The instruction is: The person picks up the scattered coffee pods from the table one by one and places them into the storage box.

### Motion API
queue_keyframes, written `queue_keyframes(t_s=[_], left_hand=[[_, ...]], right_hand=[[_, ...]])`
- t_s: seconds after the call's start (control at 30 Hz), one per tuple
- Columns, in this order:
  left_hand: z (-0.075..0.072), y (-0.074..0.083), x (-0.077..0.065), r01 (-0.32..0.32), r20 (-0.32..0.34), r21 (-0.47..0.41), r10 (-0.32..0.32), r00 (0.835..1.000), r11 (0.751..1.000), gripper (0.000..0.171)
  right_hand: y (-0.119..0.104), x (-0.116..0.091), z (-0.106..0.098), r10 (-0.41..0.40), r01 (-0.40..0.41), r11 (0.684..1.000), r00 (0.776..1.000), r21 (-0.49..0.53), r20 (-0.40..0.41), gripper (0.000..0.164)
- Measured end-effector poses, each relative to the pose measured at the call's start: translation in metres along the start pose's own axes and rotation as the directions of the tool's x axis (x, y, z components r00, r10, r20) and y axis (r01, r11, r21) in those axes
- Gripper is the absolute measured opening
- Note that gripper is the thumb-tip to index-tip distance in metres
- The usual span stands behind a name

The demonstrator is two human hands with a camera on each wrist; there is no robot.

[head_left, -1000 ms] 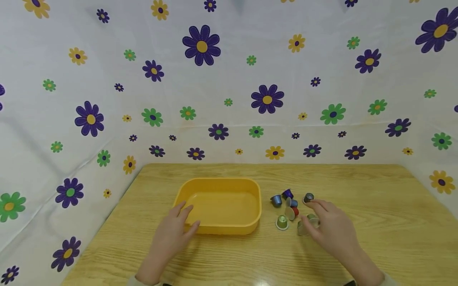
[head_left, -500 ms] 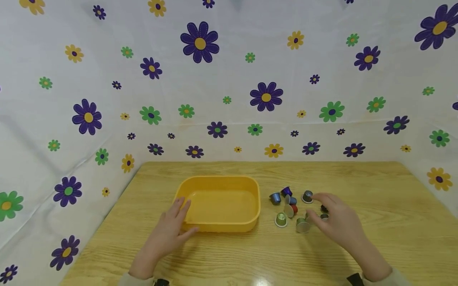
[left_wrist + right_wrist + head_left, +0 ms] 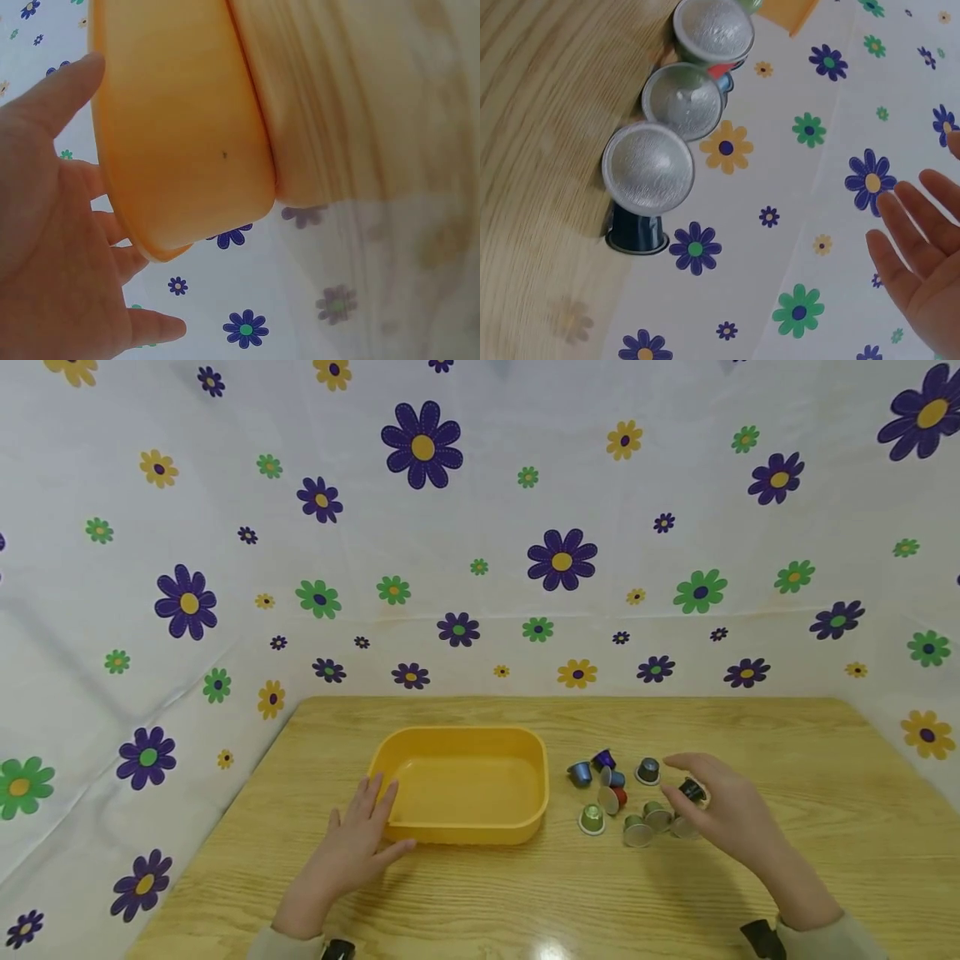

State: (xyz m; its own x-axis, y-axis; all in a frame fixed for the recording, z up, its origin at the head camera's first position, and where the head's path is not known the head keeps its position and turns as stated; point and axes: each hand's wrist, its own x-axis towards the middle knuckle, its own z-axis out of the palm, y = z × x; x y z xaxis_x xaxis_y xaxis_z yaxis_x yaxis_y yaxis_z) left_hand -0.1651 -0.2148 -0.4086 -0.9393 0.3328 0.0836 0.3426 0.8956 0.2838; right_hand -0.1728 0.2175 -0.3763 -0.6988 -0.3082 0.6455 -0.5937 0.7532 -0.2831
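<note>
A yellow plastic bin stands on the wooden table. At its left front corner my left hand touches the rim with fingers nearly straight, thumb along the front side. My right hand hovers over the right side of a group of coffee capsules, thumb and index finger apart and nothing between them. Under it lie a dark capsule and several on their sides, silver lids facing me. Left of the hand are a grey-blue capsule, an upright green capsule, a red one and a blue one.
A purple capsule sits at the back of the group. Beyond the table's far edge hangs a white flower-printed cloth, which also runs down both sides. Bare wood shows in front of the bin.
My right hand has drawn back to the right and lifted off the capsules, uncovering the grey-blue and silver-lidded ones. The left hand stays at the bin's corner.
</note>
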Motion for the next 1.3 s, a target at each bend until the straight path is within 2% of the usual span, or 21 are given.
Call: queue_keyframes(t_s=[0.23, 0.57, 0.77, 0.9, 1.1, 1.3], left_hand=[[-0.001, -0.002, -0.001, -0.013, 0.022, 0.007, 0.012, 1.0, 1.0, 0.078], [-0.003, -0.001, -0.003, -0.026, 0.065, -0.014, 0.027, 0.998, 1.0, 0.08], [-0.004, 0.001, -0.003, -0.013, 0.052, 0.006, 0.013, 0.999, 1.0, 0.078], [-0.005, 0.0, -0.003, 0.001, 0.039, 0.014, -0.002, 0.999, 1.0, 0.077], [-0.006, -0.001, -0.003, 0.0, 0.058, 0.011, -0.001, 0.998, 1.0, 0.076], [-0.006, 0.001, -0.005, 0.01, 0.082, 0.005, -0.01, 0.997, 1.0, 0.075]], right_hand=[[0.012, 0.002, -0.002, -0.037, 0.036, 0.999, 0.998, 0.032, 0.047, 0.037], [0.025, 0.001, -0.006, -0.025, 0.024, 1.0, 0.994, 0.011, 0.107, 0.033], [0.034, -0.001, -0.006, -0.006, 0.011, 1.0, 0.987, -0.028, 0.161, 0.032], [0.042, -0.003, -0.005, 0.015, -0.007, 0.999, 0.978, -0.038, 0.206, 0.031], [0.05, -0.003, -0.004, 0.038, -0.023, 0.998, 0.964, -0.062, 0.262, 0.03], [0.057, -0.001, -0.002, 0.091, -0.063, 0.994, 0.932, -0.088, 0.352, 0.03]])
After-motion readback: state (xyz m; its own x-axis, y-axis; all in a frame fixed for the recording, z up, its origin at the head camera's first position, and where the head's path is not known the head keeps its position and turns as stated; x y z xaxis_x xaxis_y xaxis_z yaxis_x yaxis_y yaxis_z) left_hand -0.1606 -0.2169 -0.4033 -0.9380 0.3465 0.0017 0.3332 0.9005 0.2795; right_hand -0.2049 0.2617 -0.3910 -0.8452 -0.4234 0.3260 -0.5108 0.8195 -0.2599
